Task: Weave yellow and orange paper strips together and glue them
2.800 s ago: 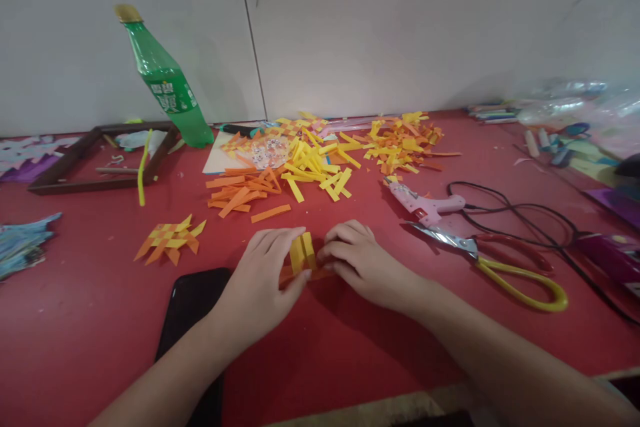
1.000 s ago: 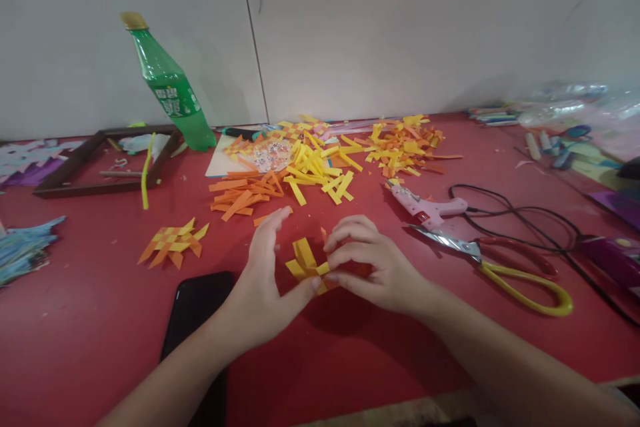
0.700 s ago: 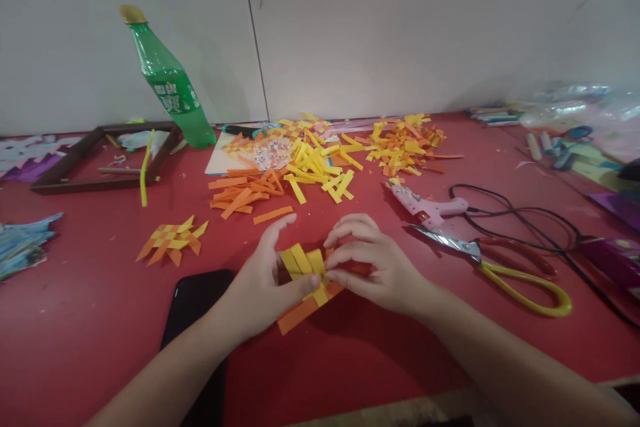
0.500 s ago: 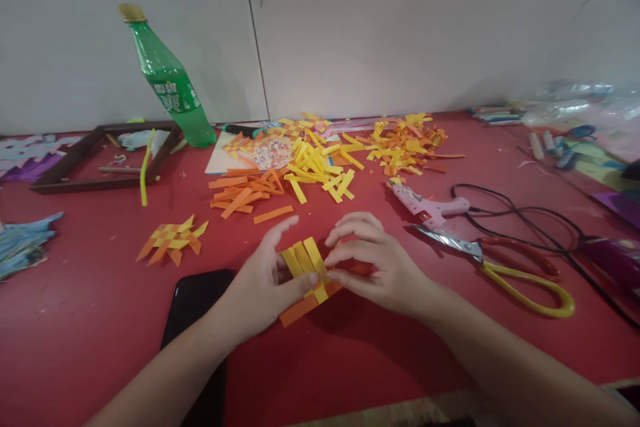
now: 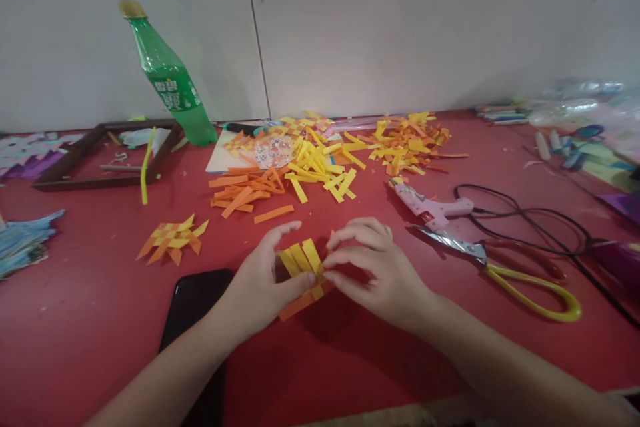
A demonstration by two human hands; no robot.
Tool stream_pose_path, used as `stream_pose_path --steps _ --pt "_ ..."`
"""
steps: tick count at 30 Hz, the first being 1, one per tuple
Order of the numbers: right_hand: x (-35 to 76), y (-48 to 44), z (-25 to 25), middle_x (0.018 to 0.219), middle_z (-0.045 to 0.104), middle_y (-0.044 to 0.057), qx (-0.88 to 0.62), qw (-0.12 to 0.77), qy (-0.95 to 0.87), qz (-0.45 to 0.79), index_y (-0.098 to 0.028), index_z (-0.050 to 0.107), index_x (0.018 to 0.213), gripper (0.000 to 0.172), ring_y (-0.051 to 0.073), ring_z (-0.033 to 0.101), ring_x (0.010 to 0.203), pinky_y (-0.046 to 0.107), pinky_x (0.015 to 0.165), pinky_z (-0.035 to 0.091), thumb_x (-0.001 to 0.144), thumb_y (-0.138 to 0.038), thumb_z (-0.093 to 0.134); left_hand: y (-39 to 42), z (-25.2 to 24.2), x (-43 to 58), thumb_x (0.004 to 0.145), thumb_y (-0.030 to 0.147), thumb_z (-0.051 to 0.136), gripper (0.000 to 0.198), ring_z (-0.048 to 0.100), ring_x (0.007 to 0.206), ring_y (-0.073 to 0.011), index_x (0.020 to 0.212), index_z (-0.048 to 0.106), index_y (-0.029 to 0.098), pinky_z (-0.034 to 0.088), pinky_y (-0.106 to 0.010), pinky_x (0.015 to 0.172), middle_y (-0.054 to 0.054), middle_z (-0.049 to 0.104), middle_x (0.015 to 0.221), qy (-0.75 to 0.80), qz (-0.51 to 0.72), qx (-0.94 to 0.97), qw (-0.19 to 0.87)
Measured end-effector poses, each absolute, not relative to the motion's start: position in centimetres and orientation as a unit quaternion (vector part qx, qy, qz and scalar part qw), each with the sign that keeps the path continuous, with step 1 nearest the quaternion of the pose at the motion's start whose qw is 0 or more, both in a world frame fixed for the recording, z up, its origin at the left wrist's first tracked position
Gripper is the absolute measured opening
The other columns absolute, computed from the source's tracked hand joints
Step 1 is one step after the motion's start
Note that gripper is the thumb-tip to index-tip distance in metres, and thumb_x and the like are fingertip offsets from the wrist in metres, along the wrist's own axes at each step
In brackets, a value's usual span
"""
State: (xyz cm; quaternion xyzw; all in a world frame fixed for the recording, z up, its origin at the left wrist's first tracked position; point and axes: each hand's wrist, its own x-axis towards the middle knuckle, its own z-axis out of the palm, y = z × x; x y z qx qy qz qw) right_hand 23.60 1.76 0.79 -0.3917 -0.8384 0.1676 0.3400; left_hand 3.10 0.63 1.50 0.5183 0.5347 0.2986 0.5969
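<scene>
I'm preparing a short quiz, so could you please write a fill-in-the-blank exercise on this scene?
The left hand holds a woven piece of yellow and ____ strips.
The scissors have one red handle and one ____ handle.
The glue gun is mostly coloured ____.
The phone lies nearer the ____ hand than the right hand.
Missing words: orange; yellow; pink; left.

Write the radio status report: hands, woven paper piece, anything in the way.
Left hand holding woven paper piece. Right hand at its right edge. Black phone partly hidden by left forearm; scissors off to the right.
</scene>
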Motion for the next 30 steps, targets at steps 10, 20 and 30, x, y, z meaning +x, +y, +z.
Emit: stream_pose_path --steps 10,20,30 --pt "23.69 1.82 1.17 0.096 0.064 0.004 -0.350 0.333 -0.851 0.204 -0.024 0.068 0.079 0.008 0.021 0.052 0.098 0.039 0.086 0.041 0.084 -0.019 0.064 0.49 1.20 3.12 0.077 0.032 0.071 0.068 0.065 0.074 -0.0198 0.135 0.038 0.023 0.048 -0.028 0.061 0.001 0.065 0.080 0.524 0.304 0.531 0.592" --pt "23.77 1.83 0.76 0.100 0.061 0.004 -0.315 0.348 -0.861 0.195 -0.024 0.068 0.081 0.009 0.022 0.050 0.103 0.041 0.089 0.042 0.082 -0.016 0.064 0.36 1.32 3.14 0.078 0.035 0.070 0.062 0.058 0.065 -0.0154 0.132 0.044 0.021 0.044 -0.023 0.056 0.001 0.061 0.076 0.518 0.281 0.549 0.593" --pt "24.07 1.84 0.89 0.101 0.062 0.003 -0.307 0.360 -0.870 0.139 -0.025 0.066 0.084 0.012 0.022 0.049 0.105 0.041 0.091 0.042 0.084 -0.014 0.062 0.44 1.42 2.99 0.078 0.039 0.071 0.054 0.057 0.075 -0.0169 0.127 0.053 0.026 0.047 -0.028 0.067 -0.002 0.063 0.092 0.524 0.301 0.571 0.556"
